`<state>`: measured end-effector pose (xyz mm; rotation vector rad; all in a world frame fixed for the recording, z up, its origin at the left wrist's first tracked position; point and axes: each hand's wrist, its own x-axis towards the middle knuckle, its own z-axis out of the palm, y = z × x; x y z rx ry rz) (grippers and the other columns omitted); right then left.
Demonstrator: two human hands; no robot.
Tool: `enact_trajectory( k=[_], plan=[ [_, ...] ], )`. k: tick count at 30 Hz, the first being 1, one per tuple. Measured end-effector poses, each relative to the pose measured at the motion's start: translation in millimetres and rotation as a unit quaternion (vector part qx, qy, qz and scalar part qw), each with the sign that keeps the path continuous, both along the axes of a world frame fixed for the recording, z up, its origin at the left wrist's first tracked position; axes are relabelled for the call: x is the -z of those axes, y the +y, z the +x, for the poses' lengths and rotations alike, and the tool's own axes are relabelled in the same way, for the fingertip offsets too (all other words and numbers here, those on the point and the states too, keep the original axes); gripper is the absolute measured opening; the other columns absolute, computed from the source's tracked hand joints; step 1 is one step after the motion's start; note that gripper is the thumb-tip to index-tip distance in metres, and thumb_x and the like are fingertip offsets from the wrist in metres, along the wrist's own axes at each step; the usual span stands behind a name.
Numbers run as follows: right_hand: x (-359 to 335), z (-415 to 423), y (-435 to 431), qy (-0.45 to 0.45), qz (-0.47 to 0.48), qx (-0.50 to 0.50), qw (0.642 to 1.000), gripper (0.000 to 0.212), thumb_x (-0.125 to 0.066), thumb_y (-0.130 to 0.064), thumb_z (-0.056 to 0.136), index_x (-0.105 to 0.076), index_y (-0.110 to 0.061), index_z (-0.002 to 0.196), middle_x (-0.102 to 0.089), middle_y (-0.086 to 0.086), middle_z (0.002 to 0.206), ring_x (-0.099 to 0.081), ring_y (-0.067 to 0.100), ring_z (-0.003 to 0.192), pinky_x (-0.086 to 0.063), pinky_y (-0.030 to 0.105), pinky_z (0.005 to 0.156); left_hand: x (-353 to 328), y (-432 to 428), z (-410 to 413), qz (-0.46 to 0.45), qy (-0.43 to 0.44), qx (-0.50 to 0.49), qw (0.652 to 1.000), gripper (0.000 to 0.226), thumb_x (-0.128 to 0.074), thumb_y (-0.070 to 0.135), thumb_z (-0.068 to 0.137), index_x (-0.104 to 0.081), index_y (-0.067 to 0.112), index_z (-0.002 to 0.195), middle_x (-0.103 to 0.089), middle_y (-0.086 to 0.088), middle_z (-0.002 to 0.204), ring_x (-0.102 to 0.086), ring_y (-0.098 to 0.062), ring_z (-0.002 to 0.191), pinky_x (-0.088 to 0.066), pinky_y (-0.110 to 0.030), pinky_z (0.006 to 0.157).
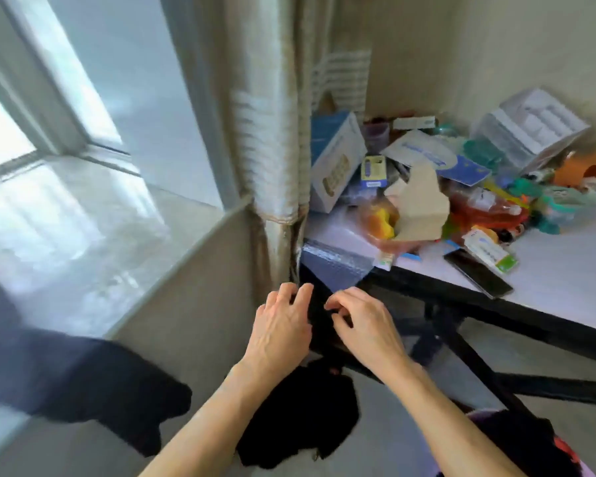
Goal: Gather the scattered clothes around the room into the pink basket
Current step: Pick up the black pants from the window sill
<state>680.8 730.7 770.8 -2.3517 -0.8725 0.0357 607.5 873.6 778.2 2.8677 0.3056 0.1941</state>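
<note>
Both left hand [283,325] and right hand [362,327] fingers pinch black garment [300,418] between them.

We note our left hand [283,325] and right hand [362,325] close together under the table corner, the fingers of each curled into a black garment [300,418] that hangs between them and trails down floorward. A beige curtain [272,132] hangs just left of the hands, and the white table [565,263] on the right carries heaped boxes and a black phone [477,273] near its front edge. A second dark garment [93,383] is draped over the windowsill [66,218] edge at left; the pink basket [587,471] shows at lower right with dark clothes in it.
</note>
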Motion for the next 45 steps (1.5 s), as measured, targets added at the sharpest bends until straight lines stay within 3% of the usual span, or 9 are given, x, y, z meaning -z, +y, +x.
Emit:
enact_trajectory(
  k=[6, 12, 15, 22, 29, 34, 40, 42, 45],
  plan=[
    [-21.6, -77.2, 183.2, -0.023, 0.022, -0.154, 0.988, 0.023, -0.062, -0.019, 0.083, -0.063, -0.027, 0.104, -0.056, -0.01, 0.104, -0.058, 0.011, 0.095, -0.048, 0.029, 0.083, -26.7, 177.4, -116.1, 0.018, -0.011, -0.165, 0.986, 0.061, -0.058, 0.022, 0.085, -0.033, 0.02, 0.14, -0.04, -0.007, 0.133, -0.045, -0.032, 0.113, -0.042, -0.04, 0.089],
    [-14.5, -172.6, 346.7, -0.024, -0.154, -0.308, 0.939, 0.051, -0.059, -0.024, 0.084, -0.042, -0.028, 0.133, -0.045, 0.002, 0.127, -0.052, 0.025, 0.114, -0.048, 0.039, 0.092, -31.8, 305.7, -240.6, -0.011, -0.003, -0.322, 0.947, 0.056, -0.058, 0.022, 0.082, -0.039, 0.017, 0.134, -0.042, -0.007, 0.124, -0.047, -0.031, 0.108, -0.045, -0.041, 0.087],
    [-1.8, -209.3, 392.4, -0.03, -0.221, -0.316, 0.922, 0.042, -0.053, -0.015, 0.081, -0.045, -0.023, 0.121, -0.051, 0.007, 0.115, -0.056, 0.032, 0.103, -0.046, 0.037, 0.08, -28.1, 342.8, -289.9, -0.021, 0.01, -0.353, 0.935, 0.056, -0.058, 0.024, 0.082, -0.039, 0.017, 0.134, -0.041, -0.006, 0.122, -0.051, -0.03, 0.104, -0.046, -0.041, 0.087],
    [-28.8, -261.2, 477.6, 0.024, -0.098, -0.326, 0.94, 0.014, -0.053, -0.007, 0.071, -0.057, -0.021, 0.069, -0.065, -0.003, 0.078, -0.06, 0.019, 0.079, -0.049, 0.033, 0.071, -27.6, 381.5, -346.0, -0.055, 0.034, -0.386, 0.92, 0.074, -0.061, 0.054, 0.076, -0.029, 0.029, 0.138, -0.038, 0.001, 0.13, -0.044, -0.023, 0.118, -0.043, -0.035, 0.093],
    [-112.9, -316.2, 575.0, -0.012, 0.106, -0.335, 0.936, 0.01, -0.062, -0.006, 0.079, -0.067, -0.014, 0.081, -0.066, 0.0, 0.082, -0.057, 0.013, 0.078, -0.039, 0.016, 0.067, -50.7, 399.8, -372.8, -0.08, -0.054, -0.477, 0.873, 0.114, -0.047, 0.088, 0.061, -0.011, 0.026, 0.15, -0.037, 0.0, 0.145, -0.041, -0.022, 0.128, -0.04, -0.04, 0.102],
    [-154.1, -347.5, 617.9, -0.002, 0.218, -0.34, 0.915, 0.014, -0.058, 0.0, 0.08, -0.067, -0.011, 0.084, -0.065, -0.002, 0.083, -0.054, 0.011, 0.078, -0.033, 0.005, 0.072, -48.7, 423.3, -404.1, -0.01, 0.005, -0.536, 0.844, 0.132, -0.065, 0.077, 0.055, 0.021, 0.034, 0.146, -0.011, -0.004, 0.156, -0.014, -0.028, 0.143, -0.022, -0.052, 0.113],
    [-117.9, -355.0, 627.7, -0.038, 0.097, -0.403, 0.909, 0.016, -0.058, -0.004, 0.083, -0.065, -0.019, 0.087, -0.063, -0.001, 0.092, -0.056, 0.013, 0.082, -0.043, 0.019, 0.079, -6.6, 474.4, -477.3, -0.117, 0.127, -0.644, 0.745, 0.136, -0.077, 0.061, 0.06, 0.024, 0.033, 0.145, 0.007, -0.011, 0.159, 0.002, -0.042, 0.144, -0.016, -0.066, 0.11],
    [-91.1, -354.1, 623.0, -0.057, 0.041, -0.416, 0.907, 0.015, -0.059, -0.009, 0.083, -0.063, -0.022, 0.09, -0.059, -0.001, 0.093, -0.059, 0.018, 0.084, -0.051, 0.035, 0.079, 0.4, 485.1, -484.9, -0.16, 0.134, -0.656, 0.725, 0.126, -0.076, 0.057, 0.061, 0.01, 0.029, 0.148, -0.018, -0.015, 0.151, -0.022, -0.041, 0.136, -0.03, -0.059, 0.104],
    [-66.4, -353.2, 615.0, -0.081, -0.015, -0.427, 0.901, 0.019, -0.058, -0.014, 0.081, -0.059, -0.024, 0.098, -0.05, -0.003, 0.095, -0.057, 0.021, 0.088, -0.05, 0.036, 0.074, -2.0, 497.8, -474.6, -0.116, 0.106, -0.64, 0.752, 0.051, -0.062, 0.022, 0.076, -0.034, 0.012, 0.116, -0.045, -0.014, 0.125, -0.044, -0.037, 0.114, -0.045, -0.047, 0.092]
  ],
)
